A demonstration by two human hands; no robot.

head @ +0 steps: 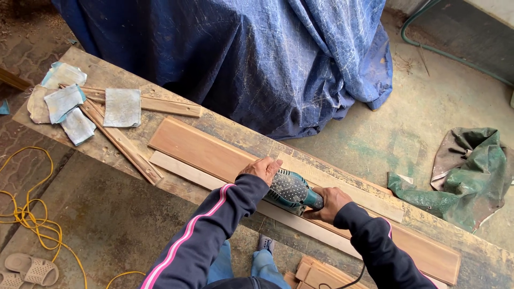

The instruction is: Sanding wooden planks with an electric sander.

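Note:
A teal electric sander [289, 190] rests on a long reddish-brown wooden board [198, 149] that lies along a rough workbench [96, 69]. My left hand [261, 169] presses on the front top of the sander. My right hand [330, 204] grips its rear handle. A pale wooden strip [182, 171] runs along the board's near edge, and another pale plank [348, 190] lies just beyond the sander. Both my sleeves are dark with a pink stripe.
Several worn sandpaper sheets [122, 107] and thin wooden slats [120, 142] lie at the bench's left end. A blue tarp [257, 53] covers something behind the bench. A yellow cable [32, 214] and sandals [32, 269] lie on the floor at left, a green cloth [466, 176] at right.

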